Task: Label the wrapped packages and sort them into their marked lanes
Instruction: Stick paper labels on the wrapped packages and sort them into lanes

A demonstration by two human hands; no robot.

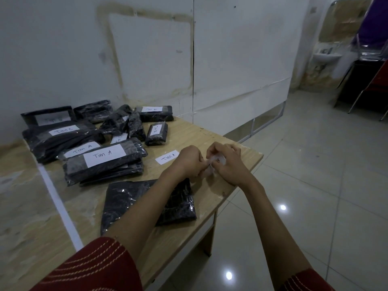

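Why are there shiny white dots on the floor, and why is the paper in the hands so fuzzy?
In the head view, the dots are glare, probably lamps mirrored in the glossy floor tiles; also in the head view, the label pinched between the left hand and right hand looks smeared, likely from motion.

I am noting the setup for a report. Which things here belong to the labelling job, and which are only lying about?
For the job: small label pinched by left hand and right hand; unlabelled package; loose TIM A label; labelled packages; white tape line.
Not for it: sink; chairs.
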